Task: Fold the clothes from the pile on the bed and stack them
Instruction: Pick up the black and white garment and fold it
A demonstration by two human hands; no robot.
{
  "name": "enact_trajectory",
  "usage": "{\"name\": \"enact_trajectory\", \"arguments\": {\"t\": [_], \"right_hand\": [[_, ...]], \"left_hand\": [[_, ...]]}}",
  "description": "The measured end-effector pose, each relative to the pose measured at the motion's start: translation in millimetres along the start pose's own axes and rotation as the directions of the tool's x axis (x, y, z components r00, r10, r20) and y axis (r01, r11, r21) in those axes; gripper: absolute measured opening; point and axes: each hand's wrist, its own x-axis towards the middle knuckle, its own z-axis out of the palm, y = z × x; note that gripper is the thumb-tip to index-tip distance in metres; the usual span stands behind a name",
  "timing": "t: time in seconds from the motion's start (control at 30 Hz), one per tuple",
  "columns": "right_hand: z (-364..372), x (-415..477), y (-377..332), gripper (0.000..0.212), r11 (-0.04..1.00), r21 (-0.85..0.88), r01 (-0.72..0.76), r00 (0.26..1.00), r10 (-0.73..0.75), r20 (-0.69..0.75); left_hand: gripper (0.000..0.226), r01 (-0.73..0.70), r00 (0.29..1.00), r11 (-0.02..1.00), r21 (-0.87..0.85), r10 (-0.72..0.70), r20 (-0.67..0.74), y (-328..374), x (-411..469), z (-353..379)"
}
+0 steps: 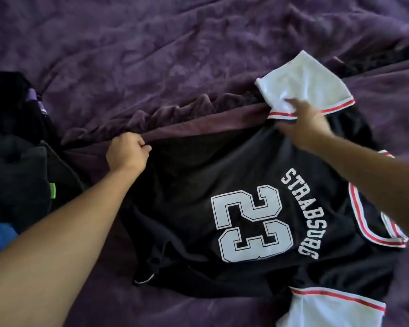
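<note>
At the far left lies the pile (14,142), a dark heap cut off by the frame's edge. I can't tell its garments apart. Only a small green tag (53,190), a purple strip (36,100) near the top and a bit of blue cloth (0,234) at the bottom stand out.

Just right of it, my left hand (128,153) is closed in a fist on the near corner of the jersey (187,175), with the fingers curled under so the tips are hidden. The black cloth meets a purple fold right there, and I can't make out whether some of the cover is caught in the grip too.

The jersey lies spread on the bed, back side up, with a big white 23 and a line of white letters above it. Its lower left edge is rumpled, and a thin loop there is too small to identify.

My right hand (302,123) is blurred. Its fingers reach onto the far white sleeve (302,83), where the cloth bunches by the red-striped trim, but I can't tell whether they pinch it or only press it. My right forearm crosses the collar and hides part of it. The other sleeve (328,312) runs out of frame at the bottom right.

Under it all is the bed, with its crumpled purple cover (175,55); nothing of the room beyond it shows.
</note>
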Motion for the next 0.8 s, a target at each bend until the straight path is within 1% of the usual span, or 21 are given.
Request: {"name": "enact_trajectory", "arguments": {"t": [0.07, 0.1, 0.13, 0.2, 0.27, 0.33, 0.4, 0.43, 0.47, 0.53, 0.57, 0.6, 0.63, 0.67, 0.7, 0.73, 0.8], "right_hand": [[23, -19, 4, 0.077, 0.973, -0.210, 0.093, 0.975, -0.047, 0.217], [29, -21, 7, 0.082, 0.955, -0.270, 0.120, 0.957, -0.039, 0.286], [31, -20, 9, 0.085, 0.949, -0.289, 0.124, 0.950, -0.029, 0.312], [32, -19, 12, 0.085, 0.949, -0.292, 0.116, 0.955, -0.025, 0.296], [35, -29, 10, 0.082, 0.947, -0.305, 0.104, 0.970, -0.029, 0.243], [40, -55, 6, 0.078, 0.954, -0.278, 0.112, 0.979, -0.058, 0.195], [45, -98, 4, 0.070, 0.959, -0.226, 0.169, 0.975, -0.129, 0.182], [49, -122, 6, 0.065, 0.959, -0.197, 0.204, 0.968, -0.168, 0.184], [54, -148, 8, 0.061, 0.957, -0.169, 0.234, 0.960, -0.201, 0.195], [68, -199, 15, 0.061, 0.952, -0.139, 0.273, 0.936, -0.229, 0.267], [76, -224, 21, 0.066, 0.944, -0.157, 0.289, 0.915, -0.224, 0.336], [83, -248, 26, 0.073, 0.922, -0.204, 0.329, 0.880, -0.222, 0.419], [91, -270, 33, 0.080, 0.882, -0.260, 0.394, 0.836, -0.225, 0.501], [99, -288, 40, 0.084, 0.834, -0.312, 0.455, 0.794, -0.221, 0.566], [103, -302, 48, 0.084, 0.797, -0.355, 0.488, 0.774, -0.207, 0.599], [105, -311, 56, 0.081, 0.780, -0.386, 0.493, 0.775, -0.192, 0.602], [98, -317, 69, 0.067, 0.784, -0.427, 0.450, 0.811, -0.159, 0.562]], "left_hand": [[0.016, -0.045, 0.993, 0.997, -0.062, 0.038, -0.113, 5, 9, -6], [0.016, -0.057, 0.986, 0.994, -0.093, 0.042, -0.160, 7, 18, -10], [0.016, -0.060, 0.982, 0.991, -0.118, 0.037, -0.187, 10, 27, -13], [0.020, -0.050, 0.979, 0.987, -0.152, 0.018, -0.203, 12, 38, -15], [0.033, -0.003, 0.981, 0.981, -0.194, -0.035, -0.192, 8, 26, -11], [0.044, 0.012, 0.981, 0.969, -0.246, -0.059, -0.186, -4, -11, -5], [0.055, 0.011, 0.981, 0.950, -0.312, -0.071, -0.182, -25, -66, 3], [0.061, 0.049, 0.983, 0.938, -0.344, -0.107, -0.151, -38, -95, 8], [0.067, 0.119, 0.981, 0.924, -0.363, -0.164, -0.098, -51, -126, 14], [0.080, 0.294, 0.955, 0.895, -0.337, -0.292, 0.057, -77, -185, 31], [0.083, 0.376, 0.926, 0.875, -0.304, -0.343, 0.159, -87, -212, 40], [0.080, 0.441, 0.892, 0.849, -0.291, -0.377, 0.251, -96, -236, 49], [0.073, 0.490, 0.862, 0.816, -0.306, -0.402, 0.308, -102, -256, 56], [0.065, 0.522, 0.846, 0.781, -0.342, -0.424, 0.323, -108, -270, 60], [0.057, 0.542, 0.838, 0.745, -0.390, -0.442, 0.321, -112, -278, 61], [0.048, 0.546, 0.838, 0.708, -0.449, -0.444, 0.318, -117, -283, 59], [0.028, 0.534, 0.845, 0.634, -0.560, -0.404, 0.349, -127, -291, 49]]}}
